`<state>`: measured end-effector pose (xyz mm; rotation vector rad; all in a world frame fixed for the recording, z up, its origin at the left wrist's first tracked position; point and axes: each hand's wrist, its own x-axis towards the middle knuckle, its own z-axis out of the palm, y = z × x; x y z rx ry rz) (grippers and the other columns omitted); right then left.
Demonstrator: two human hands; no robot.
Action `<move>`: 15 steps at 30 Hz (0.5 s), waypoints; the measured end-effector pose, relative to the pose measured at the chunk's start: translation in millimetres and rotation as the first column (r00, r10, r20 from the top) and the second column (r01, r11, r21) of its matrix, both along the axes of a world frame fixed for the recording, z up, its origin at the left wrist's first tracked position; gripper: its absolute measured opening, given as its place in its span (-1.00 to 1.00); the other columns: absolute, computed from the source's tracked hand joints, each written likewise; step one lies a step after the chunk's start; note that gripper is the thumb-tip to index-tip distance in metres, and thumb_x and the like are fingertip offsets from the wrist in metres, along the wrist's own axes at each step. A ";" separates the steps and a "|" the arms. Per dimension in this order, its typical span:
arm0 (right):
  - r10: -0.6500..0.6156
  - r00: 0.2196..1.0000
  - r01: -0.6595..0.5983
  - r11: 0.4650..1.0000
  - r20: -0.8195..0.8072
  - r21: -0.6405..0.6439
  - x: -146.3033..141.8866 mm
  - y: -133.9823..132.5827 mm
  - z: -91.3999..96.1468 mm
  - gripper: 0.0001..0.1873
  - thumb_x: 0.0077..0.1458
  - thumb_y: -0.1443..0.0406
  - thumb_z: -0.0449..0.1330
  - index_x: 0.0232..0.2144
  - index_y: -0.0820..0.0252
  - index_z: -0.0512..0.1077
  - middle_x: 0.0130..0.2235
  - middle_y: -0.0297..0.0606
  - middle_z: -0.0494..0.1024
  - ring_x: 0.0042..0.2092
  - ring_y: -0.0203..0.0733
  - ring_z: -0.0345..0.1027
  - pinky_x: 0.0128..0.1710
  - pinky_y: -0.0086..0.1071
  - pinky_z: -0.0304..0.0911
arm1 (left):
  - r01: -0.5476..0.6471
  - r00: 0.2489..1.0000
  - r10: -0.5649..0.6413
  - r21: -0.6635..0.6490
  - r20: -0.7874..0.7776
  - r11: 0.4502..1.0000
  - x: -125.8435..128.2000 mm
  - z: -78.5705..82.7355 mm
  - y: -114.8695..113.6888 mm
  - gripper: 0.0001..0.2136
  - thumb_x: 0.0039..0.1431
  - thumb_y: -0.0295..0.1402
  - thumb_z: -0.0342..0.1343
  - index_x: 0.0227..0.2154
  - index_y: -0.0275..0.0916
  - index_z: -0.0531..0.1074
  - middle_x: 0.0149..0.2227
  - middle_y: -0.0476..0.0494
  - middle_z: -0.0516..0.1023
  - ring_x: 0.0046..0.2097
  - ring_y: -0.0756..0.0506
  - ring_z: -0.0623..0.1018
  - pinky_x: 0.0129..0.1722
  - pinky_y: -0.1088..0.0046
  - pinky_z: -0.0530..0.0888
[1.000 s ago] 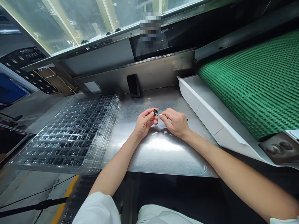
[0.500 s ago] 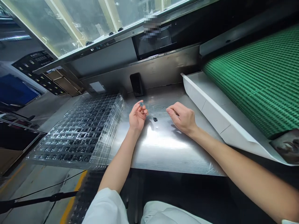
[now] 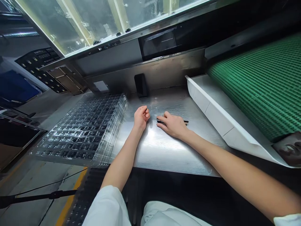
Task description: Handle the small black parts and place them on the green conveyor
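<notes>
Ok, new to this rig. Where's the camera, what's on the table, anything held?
No robot: just a person's left hand and right hand, both bare, seen by a head-worn camera looking forward and down. Clear plastic trays are stacked at the left of the metal table; a dark, phone-like slab stands at the back. On the right are a white trough and a green belt. The left hand is curled, any contents hidden. The right hand is over a slim dark item; grip unclear.

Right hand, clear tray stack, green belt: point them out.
Right hand point(image 3: 173, 125), head view: back of hand.
Clear tray stack point(image 3: 111, 131), head view: side wall.
Green belt point(image 3: 261, 81), head view: upper surface.
</notes>
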<state>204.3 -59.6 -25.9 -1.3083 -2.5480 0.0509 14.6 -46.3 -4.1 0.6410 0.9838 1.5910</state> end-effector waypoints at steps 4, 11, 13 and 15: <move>0.017 0.999 -0.018 1.000 -0.038 -0.012 0.3 0.8 -2.8 -0.68 0.48 0.03 0.15 0.07 -0.03 0.59 -0.03 -0.21 0.49 -0.20 -0.14 0.45 -0.37 -0.33 0.03 | 0.035 0.999 -0.035 0.016 -0.017 0.999 1.9 -2.1 -1.1 -0.69 0.16 -0.34 0.40 -0.33 -0.21 0.31 -0.53 0.10 0.40 -0.58 0.13 0.28 -0.53 0.58 0.17; 0.117 0.966 -0.113 0.993 -0.232 0.031 12.7 11.5 -20.6 -0.84 0.37 0.23 0.20 -0.08 0.04 0.57 -0.10 -0.30 0.54 -0.26 -0.19 0.44 -0.35 -0.32 0.12 | 0.004 0.999 -0.004 -0.005 -0.039 1.000 -0.3 -4.4 1.0 -0.77 0.20 -0.39 0.30 -0.25 -0.23 0.32 -0.50 0.08 0.43 -0.54 0.09 0.39 -0.47 0.58 0.30; 0.164 0.928 -0.151 0.986 -0.336 0.065 18.6 15.0 -21.8 -0.87 0.35 0.26 0.20 -0.14 0.06 0.56 -0.15 -0.31 0.55 -0.27 -0.20 0.44 -0.34 -0.33 0.16 | 0.029 0.998 -0.029 0.006 -0.050 1.000 1.2 -4.6 0.5 -0.80 0.19 -0.42 0.28 -0.24 -0.25 0.35 -0.50 0.07 0.43 -0.55 0.08 0.39 -0.48 0.57 0.31; 0.216 0.864 -0.176 0.976 -0.455 0.129 24.4 16.1 -17.7 -0.84 0.38 0.25 0.16 -0.15 0.06 0.56 -0.18 -0.31 0.55 -0.28 -0.20 0.44 -0.32 -0.33 0.21 | 0.075 0.995 -0.074 0.013 -0.066 0.997 5.6 -5.0 -1.6 -0.83 0.16 -0.42 0.27 -0.24 -0.27 0.39 -0.50 0.06 0.42 -0.57 0.07 0.38 -0.52 0.56 0.28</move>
